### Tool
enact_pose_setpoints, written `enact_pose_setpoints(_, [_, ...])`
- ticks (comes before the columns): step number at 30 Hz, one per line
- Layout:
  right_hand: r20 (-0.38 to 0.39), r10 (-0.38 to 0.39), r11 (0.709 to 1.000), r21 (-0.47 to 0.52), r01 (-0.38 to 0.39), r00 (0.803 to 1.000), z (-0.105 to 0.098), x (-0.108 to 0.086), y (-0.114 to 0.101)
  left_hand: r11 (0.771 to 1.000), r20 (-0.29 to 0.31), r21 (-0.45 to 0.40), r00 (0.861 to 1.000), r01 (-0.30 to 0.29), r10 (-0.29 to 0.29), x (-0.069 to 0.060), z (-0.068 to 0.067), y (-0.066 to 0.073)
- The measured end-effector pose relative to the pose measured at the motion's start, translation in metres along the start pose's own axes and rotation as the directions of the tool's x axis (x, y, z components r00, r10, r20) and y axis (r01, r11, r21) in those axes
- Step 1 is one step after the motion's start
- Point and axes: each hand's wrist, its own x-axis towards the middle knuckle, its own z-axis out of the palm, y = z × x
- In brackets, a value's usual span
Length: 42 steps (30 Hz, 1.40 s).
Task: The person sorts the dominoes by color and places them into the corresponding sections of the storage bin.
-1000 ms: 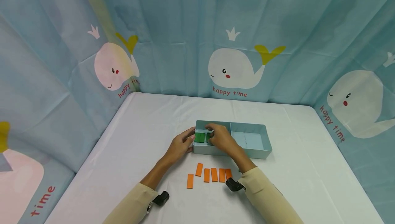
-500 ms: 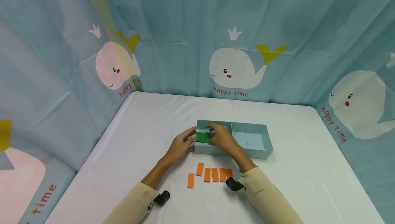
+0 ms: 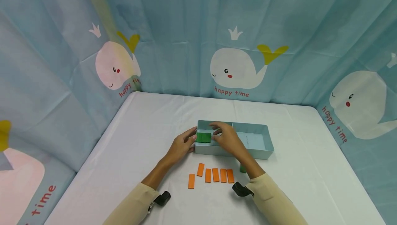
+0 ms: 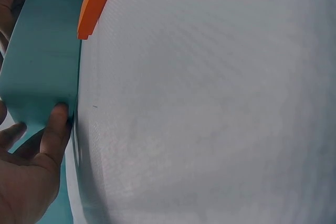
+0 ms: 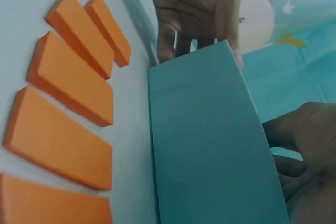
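In the head view a pale teal box [image 3: 252, 132] with two compartments stands on the table. My left hand [image 3: 180, 146] rests against its left end, the fingers fairly straight along the outer wall. Several green tiles [image 3: 203, 137] lie side by side at the left of the left compartment. Over that compartment my right hand [image 3: 228, 138] hovers just right of the tiles, fingers apart and loosely bent, holding nothing visible. Both wrist views show mostly the outer wall [image 5: 205, 135] of the box, which hides the tiles inside.
Several orange tiles [image 3: 215, 175] lie spread on the white table [image 3: 149, 121] in front of the box. Another green tile [image 3: 243, 168] sits there, partly covered by the right forearm. Behind the table hangs a blue curtain [image 3: 173, 66] with whale prints.
A green tile slid left against the others inside the box. My right hand then came off it and shifted slightly right, uncovering a green tile on the table. The left hand kept its place.
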Motion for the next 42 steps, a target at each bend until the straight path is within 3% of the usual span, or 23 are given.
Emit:
enact_pose_setpoints(12, [-0.153,-0.123,0.992,-0.032,0.119,0.981,-0.014,-0.021,0.010,1.000,-0.002,0.030,1.000,-0.001,0.001,0.001,0.000,0.000])
enact_pose_setpoints(21, [-0.155,-0.158,0.987,-0.054,0.151,0.975,-0.024,-0.038,0.013,0.999,-0.014,0.048,1.000,0.005,-0.004,0.001,0.001,0.001])
enact_pose_setpoints(36, [-0.191,-0.259,0.965,-0.094,0.245,0.947,-0.033,-0.069,0.013,0.999,-0.013,0.044,1.000,0.001,0.000,0.000,0.001,0.001])
enact_pose_setpoints(42, [-0.193,-0.248,0.968,-0.088,0.235,0.949,-0.036,-0.081,0.020,0.999,-0.015,0.047,1.000,0.004,-0.003,0.000,0.001,0.002])
